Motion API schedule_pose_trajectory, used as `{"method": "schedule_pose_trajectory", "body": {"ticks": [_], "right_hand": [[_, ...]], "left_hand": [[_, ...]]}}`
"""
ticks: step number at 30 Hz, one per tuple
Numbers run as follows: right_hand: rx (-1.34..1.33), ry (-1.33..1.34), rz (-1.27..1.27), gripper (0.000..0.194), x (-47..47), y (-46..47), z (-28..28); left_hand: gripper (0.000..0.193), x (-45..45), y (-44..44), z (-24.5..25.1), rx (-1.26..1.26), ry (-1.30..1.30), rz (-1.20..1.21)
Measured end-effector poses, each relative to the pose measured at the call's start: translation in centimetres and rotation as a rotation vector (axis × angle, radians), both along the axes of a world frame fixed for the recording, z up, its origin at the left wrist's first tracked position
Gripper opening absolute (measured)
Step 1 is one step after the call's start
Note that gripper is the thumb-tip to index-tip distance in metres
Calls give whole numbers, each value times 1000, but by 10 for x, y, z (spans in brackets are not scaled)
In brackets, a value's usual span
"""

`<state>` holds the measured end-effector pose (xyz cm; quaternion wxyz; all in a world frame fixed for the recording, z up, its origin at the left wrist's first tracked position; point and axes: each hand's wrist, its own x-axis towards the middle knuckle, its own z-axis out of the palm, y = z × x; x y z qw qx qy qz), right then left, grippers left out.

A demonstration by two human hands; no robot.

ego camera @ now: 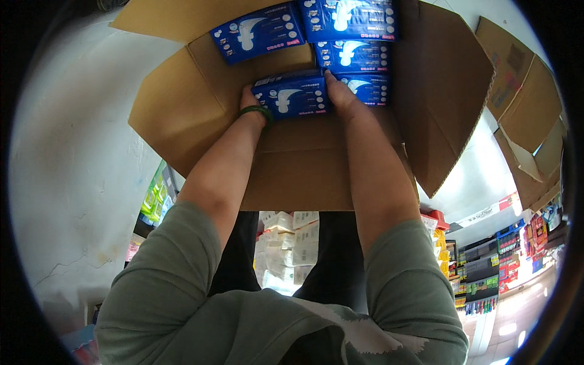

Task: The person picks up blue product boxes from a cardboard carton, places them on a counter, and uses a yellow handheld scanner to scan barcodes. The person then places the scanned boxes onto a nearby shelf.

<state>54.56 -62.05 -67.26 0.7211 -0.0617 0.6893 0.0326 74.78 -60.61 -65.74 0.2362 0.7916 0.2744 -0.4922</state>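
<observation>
An open cardboard box (296,178) lies before me with blue packs of sanitary pads inside. My left hand (249,101) and my right hand (340,93) hold one blue pack (292,96) between them, one at each end, low in the box. A green bangle (259,111) circles my left wrist. Right of the held pack, more packs are stacked: a lower one (372,90) partly behind my right hand, a middle one (353,55) and a top one (349,18). Another pack (259,33) sits tilted at the upper left. My left fingers are mostly hidden.
The box's flaps stand out left (173,109) and right (440,100). Another cardboard box (520,86) is at the far right. A pale wall (82,159) runs along the left. Shelves with packaged goods (483,269) stand lower right, and white packages (292,246) show between my legs.
</observation>
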Motion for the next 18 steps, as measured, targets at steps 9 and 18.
{"method": "schedule_pose_trajectory", "body": {"ticks": [9,18], "right_hand": [[-175,140,-33,70,-10,-10,125],[-960,510,-225,29,-26,15,349]], "left_hand": [[50,-15,-22,113,-108,-20,-142],[47,-43,-48,304,-418,348,-304]]}}
